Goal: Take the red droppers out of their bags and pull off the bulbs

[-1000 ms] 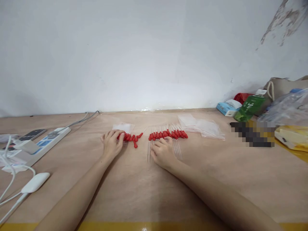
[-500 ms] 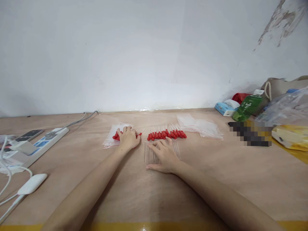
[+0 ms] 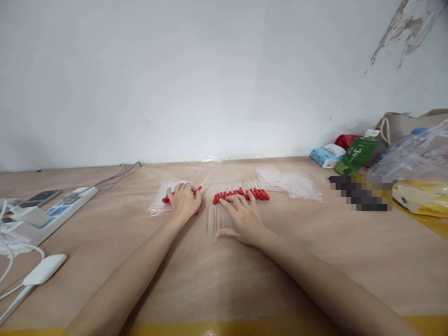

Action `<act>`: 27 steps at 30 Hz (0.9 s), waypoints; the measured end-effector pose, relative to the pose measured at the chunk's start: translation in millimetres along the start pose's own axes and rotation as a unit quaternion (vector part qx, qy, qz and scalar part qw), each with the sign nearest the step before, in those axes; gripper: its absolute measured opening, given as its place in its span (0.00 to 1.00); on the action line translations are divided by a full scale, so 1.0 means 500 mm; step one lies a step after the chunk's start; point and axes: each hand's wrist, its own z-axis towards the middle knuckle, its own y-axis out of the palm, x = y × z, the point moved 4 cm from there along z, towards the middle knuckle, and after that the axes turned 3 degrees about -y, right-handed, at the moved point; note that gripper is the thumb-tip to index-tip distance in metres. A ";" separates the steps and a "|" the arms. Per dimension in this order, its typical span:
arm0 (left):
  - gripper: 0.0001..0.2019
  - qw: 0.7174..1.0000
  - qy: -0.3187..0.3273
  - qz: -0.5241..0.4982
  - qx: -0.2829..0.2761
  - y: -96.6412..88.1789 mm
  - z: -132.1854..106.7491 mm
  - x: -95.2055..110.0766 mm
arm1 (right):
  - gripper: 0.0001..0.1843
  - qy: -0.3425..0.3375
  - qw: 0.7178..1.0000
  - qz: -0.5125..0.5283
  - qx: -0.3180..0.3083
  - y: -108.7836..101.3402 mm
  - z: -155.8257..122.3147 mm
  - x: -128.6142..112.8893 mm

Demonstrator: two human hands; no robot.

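The left hand [image 3: 184, 201] is arched over a cluster of red dropper bulbs [image 3: 165, 200], beside its fingers a red-striped zip bag [image 3: 158, 209]; whether anything is gripped cannot be told. By the right hand [image 3: 242, 213], fingers spread and unclenched, a row of red dropper bulbs [image 3: 261, 194] is touched, seemingly to line them up. Clear tubes [image 3: 220, 219] are laid parallel between index finger and thumb. Beyond the right fingertips, more zip bags [image 3: 300, 184] are piled, perhaps for easy reach.
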 end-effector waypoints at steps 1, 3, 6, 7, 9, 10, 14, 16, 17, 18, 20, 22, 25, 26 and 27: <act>0.07 0.999 0.021 -0.021 0.014 -0.012 -0.012 0.002 | 0.39 0.014 1.000 -0.008 0.012 -0.008 -0.006 0.009; 0.06 0.994 0.088 -0.063 0.022 -0.033 -0.043 0.010 | 0.35 0.027 0.999 -0.024 0.040 -0.024 -0.022 0.028; 0.05 0.973 0.199 -0.116 -0.006 -0.049 -0.102 0.026 | 0.32 0.000 0.997 -0.031 0.070 -0.039 -0.052 0.046; 0.05 0.966 0.224 -0.130 -0.010 -0.051 -0.119 0.029 | 0.31 -0.012 0.997 -0.029 0.073 -0.042 -0.061 0.047; 0.04 0.956 0.251 -0.153 -0.006 -0.052 -0.146 0.034 | 0.26 -0.028 0.997 -0.018 0.074 -0.047 -0.074 0.043; 0.04 0.952 0.260 -0.161 -0.004 -0.051 -0.155 0.035 | 0.23 -0.034 0.996 -0.010 0.076 -0.048 -0.078 0.039; 0.04 0.939 0.296 -0.176 -0.011 -0.044 -0.169 0.040 | 0.15 -0.068 0.995 0.029 0.073 -0.041 -0.078 0.015; 0.05 0.935 0.306 -0.178 -0.020 -0.042 -0.169 0.042 | 0.12 -0.076 0.994 0.040 0.065 -0.032 -0.076 0.009; 0.05 0.934 0.309 -0.179 -0.026 -0.041 -0.169 0.043 | 0.11 -0.077 0.994 0.042 0.062 -0.027 -0.075 0.008; 0.05 0.933 0.313 -0.177 -0.031 -0.041 -0.169 0.045 | 0.11 -0.078 0.994 0.043 0.059 -0.023 -0.074 0.007; 0.07 0.931 0.320 -0.171 -0.039 -0.040 -0.169 0.048 | 0.11 -0.079 0.994 0.049 0.057 -0.017 -0.074 0.007; 0.08 0.931 0.325 -0.162 -0.044 -0.039 -0.169 0.050 | 0.11 -0.079 0.993 0.056 0.060 -0.017 -0.074 0.007; 0.07 0.929 0.333 -0.152 -0.045 -0.040 -0.171 0.051 | 0.11 -0.086 0.992 0.063 0.064 -0.022 -0.075 0.005; 0.07 0.928 0.338 -0.149 -0.045 -0.041 -0.173 0.051 | 0.11 -0.090 0.992 0.063 0.062 -0.023 -0.076 0.004; 0.07 0.927 0.343 -0.145 -0.045 -0.041 -0.175 0.052 | 0.11 -0.094 0.992 0.063 0.059 -0.024 -0.076 0.001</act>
